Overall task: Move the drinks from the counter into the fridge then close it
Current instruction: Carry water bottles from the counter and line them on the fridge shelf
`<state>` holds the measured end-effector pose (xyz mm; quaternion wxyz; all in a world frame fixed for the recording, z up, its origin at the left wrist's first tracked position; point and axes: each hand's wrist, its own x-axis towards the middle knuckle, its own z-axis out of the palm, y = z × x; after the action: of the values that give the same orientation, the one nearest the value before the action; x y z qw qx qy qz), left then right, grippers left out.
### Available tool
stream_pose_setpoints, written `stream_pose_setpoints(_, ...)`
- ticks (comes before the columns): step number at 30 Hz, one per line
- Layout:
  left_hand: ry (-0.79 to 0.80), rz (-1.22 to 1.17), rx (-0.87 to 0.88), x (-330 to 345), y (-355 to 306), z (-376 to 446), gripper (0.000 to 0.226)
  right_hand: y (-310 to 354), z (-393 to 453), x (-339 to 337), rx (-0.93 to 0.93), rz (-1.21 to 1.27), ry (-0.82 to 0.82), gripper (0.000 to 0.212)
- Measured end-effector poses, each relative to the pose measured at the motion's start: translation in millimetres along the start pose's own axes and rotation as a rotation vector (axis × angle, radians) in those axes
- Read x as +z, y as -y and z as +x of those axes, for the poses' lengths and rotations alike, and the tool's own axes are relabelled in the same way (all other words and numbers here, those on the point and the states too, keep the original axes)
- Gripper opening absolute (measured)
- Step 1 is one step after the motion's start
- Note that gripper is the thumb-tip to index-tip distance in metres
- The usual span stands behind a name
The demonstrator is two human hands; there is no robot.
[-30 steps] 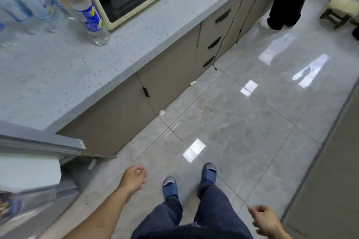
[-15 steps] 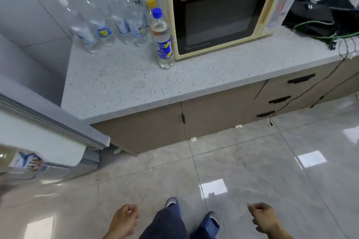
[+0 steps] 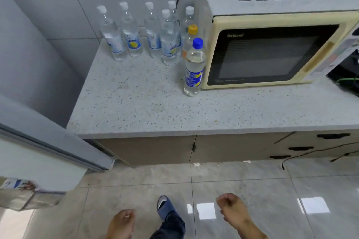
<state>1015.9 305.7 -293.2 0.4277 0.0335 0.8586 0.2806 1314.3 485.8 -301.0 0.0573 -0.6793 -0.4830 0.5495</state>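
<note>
Since half a second ago the view has swung up and closer to the bench (image 3: 136, 106), so the bottles and microwave (image 3: 272, 48) now fill the upper half, and both hands have risen slightly in frame.

The bench's front edge runs across the middle, with a broad bare stretch of speckled top between that edge and the drinks. At 9 o'clock the open fridge door (image 3: 44, 147) juts in, its corner just beside the bench's left end; tiled floor (image 3: 252, 190) lies open below.

The blue-capped bottle (image 3: 194, 68) stands upright at 12 o'clock, nearest the edge and just beside the microwave's front left corner. A yellow-capped bottle (image 3: 191, 42) stands right behind it, and a cluster of white-capped bottles (image 3: 147, 33) lines the wall at 11 o'clock.

All drinks are well apart from the hands, up and ahead. The left hand (image 3: 121, 223) at 6 o'clock and the right hand (image 3: 233, 209) at 5 o'clock hang low over the floor, fingers loosely curled, holding nothing.
</note>
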Motion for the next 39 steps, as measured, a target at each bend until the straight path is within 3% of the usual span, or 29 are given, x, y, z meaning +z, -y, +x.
stream_pose_setpoints(8,0.160,-0.133,0.285,12,-143,36,0.014,185,16,16,-0.366,-0.038,0.012,0.012)
stream_pose_setpoints(14,0.174,-0.219,0.499,5,-244,28,0.012,283,31,20,-0.573,0.040,0.043,0.003)
stream_pose_setpoints(18,0.027,-0.307,0.587,-2,-311,27,0.012,342,44,28,-0.712,0.009,0.088,0.004)
stream_pose_setpoints(22,-0.164,-0.433,0.607,-23,-373,34,0.013,408,55,41,-0.855,0.034,0.108,0.023)
stream_pose_setpoints(27,-0.406,-0.464,0.593,-53,-449,58,0.023,495,63,59,-0.969,0.126,-0.018,0.042)
stream_pose_setpoints(33,-0.539,-0.316,0.634,-91,-516,95,0.049,585,65,64,-1.136,0.089,-0.283,0.043)
stream_pose_setpoints(36,-0.648,-0.185,0.651,-109,-545,112,0.059,619,77,53,-1.020,-0.101,-0.429,0.050)
stream_pose_setpoints(39,-0.730,-0.021,0.667,-125,-573,125,0.064,632,92,46,-0.847,-0.351,-0.350,0.054)
